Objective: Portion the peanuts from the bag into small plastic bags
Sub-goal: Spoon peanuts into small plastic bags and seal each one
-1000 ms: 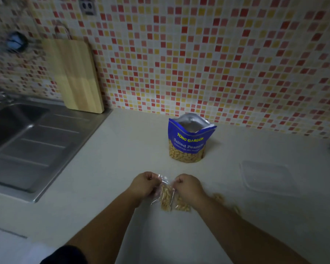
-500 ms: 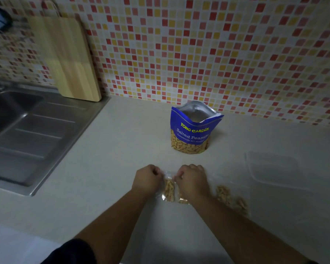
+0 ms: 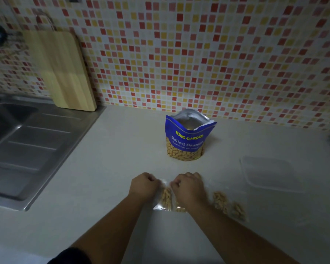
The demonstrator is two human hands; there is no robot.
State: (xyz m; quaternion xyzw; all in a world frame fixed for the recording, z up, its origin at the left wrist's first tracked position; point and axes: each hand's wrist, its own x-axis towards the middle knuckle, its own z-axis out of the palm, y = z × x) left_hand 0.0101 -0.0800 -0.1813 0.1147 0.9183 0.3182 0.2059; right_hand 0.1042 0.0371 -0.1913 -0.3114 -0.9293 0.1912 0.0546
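The person's two hands are working low in the middle of the view. The left hand [image 3: 144, 184] and the right hand [image 3: 188, 187] are each pinching the top edge of a small plastic bag [image 3: 165, 199], one hand at each side. The grip of both hands is closed, with the fingers curled onto the clear film. This small bag is holding a portion of peanuts and is lying between the two wrists. I cannot tell if its bottom is touching the desk [image 3: 112, 168].

The blue peanut bag [image 3: 188, 139] is standing upright on the desk behind the hands, near the tiled wall [image 3: 198, 54], and its top is gaping open. Just beside the right forearm, filled small bags [image 3: 228, 204] are lying on the desk. A clear plastic lid [image 3: 269, 172] is lying further right. At the left a steel sink [image 3: 27, 145] is showing, and a wooden board [image 3: 65, 73] is leaning against the wall.
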